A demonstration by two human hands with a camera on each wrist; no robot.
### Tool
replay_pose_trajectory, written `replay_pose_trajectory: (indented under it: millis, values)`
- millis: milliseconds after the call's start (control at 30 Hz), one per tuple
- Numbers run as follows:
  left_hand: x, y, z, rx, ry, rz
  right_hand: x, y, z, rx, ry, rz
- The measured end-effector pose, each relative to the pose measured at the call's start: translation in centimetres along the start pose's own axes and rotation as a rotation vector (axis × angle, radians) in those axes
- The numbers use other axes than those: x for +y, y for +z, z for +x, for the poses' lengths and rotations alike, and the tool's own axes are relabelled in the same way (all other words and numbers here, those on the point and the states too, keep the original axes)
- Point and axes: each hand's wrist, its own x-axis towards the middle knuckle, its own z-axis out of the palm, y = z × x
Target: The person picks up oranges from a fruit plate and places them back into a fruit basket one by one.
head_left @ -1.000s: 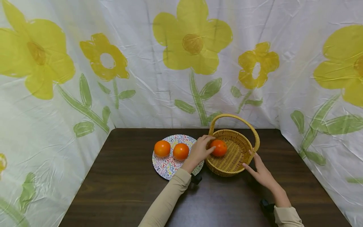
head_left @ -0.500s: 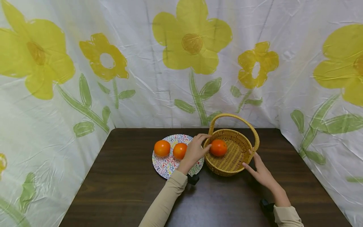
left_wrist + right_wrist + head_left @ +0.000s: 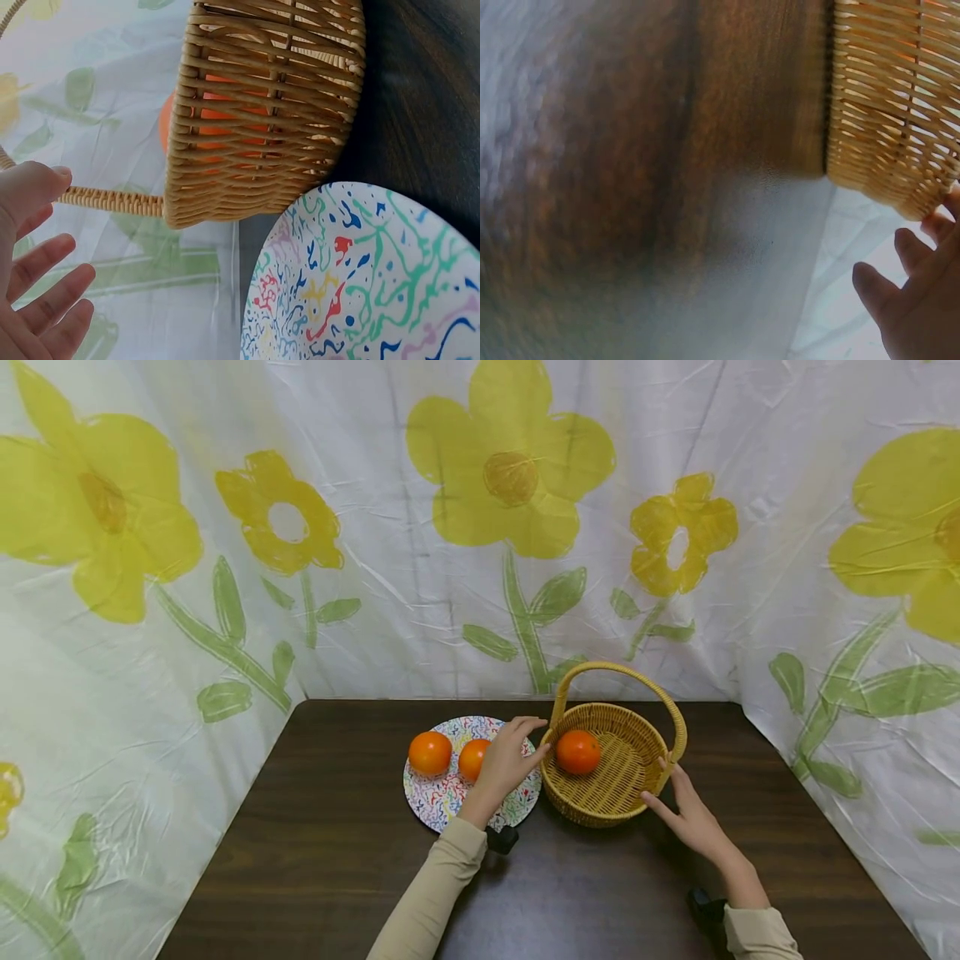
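A round wicker basket [image 3: 600, 810] with an arched handle stands on the table, holding one orange-red round fruit [image 3: 578, 752] against its left inner side. My left hand [image 3: 506, 764] hovers over the plate's right part, fingertips by the basket's left rim. In the left wrist view, this left hand [image 3: 37, 285] has spread fingers and nothing in them. My right hand [image 3: 693, 818] touches the basket's right side by the handle's foot with its fingertips. The right wrist view shows loose, spread fingers of the right hand [image 3: 922, 292] against the weave.
A white plate [image 3: 435, 810] with multicoloured squiggles lies left of the basket. On it are two more orange round fruits, one fruit [image 3: 430, 753] in full view and another fruit [image 3: 472, 760] partly behind my left hand. A flowered curtain [image 3: 450, 627] hangs behind the dark table [image 3: 315, 827].
My left hand has let go of the fruit in the basket and drawn back left over the plate. The basket and my right hand stay in place.
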Motion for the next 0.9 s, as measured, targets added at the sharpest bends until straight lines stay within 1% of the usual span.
replay_pose_trajectory:
  millis: [133, 233, 433, 733, 900]
  values:
    - [-0.1, -0.4, -0.2, 0.001, -0.003, -0.032, 0.0, 0.0, 0.0, 0.0, 0.003, 0.002]
    - [-0.2, -0.7, -0.5, 0.0, -0.011, -0.038, 0.0, 0.1, 0.0, 0.0, 0.004, 0.002]
    - [-0.7, -0.9, -1.2, 0.001, -0.02, -0.011, -0.1, 0.1, -0.1, 0.001, 0.005, 0.008]
    - [-1.4, -1.4, -1.8, 0.035, -0.026, -0.001, -0.1, 0.0, 0.1, 0.016, -0.012, 0.007]
    - [-1.7, -1.5, -2.2, 0.036, -0.045, 0.036, -0.1, 0.0, 0.1, 0.009, -0.006, 0.007]
